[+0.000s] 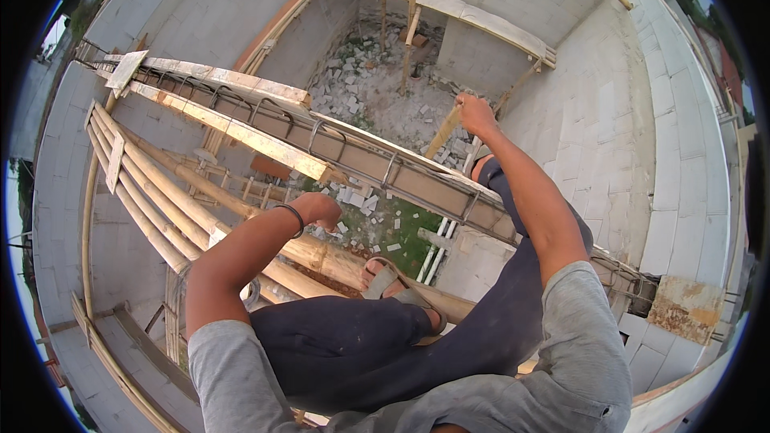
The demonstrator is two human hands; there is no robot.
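Note:
My right hand (477, 115) is closed round the upper end of a short, flat, yellowish wooden strip (443, 133), which slants down beyond the far side of a long beam form. Over the near side of the form, my left hand (319, 210) is closed, with a dark band at the wrist; its fingertips are partly hidden, and I cannot make out whether anything is in them. Steel rebar with stirrups (388, 168) runs along the trough of the form. Two wooden boards, the near board (233, 130) and the far board (216, 76), flank the rebar on the left.
Bundled bamboo poles (152, 192) lie at the left, and my sandalled foot (393, 285) rests on bamboo. Far below is ground strewn with broken block pieces (353, 100). A bamboo scaffold plank (457, 8) stands beyond. Pale block walls (593, 112) enclose the space.

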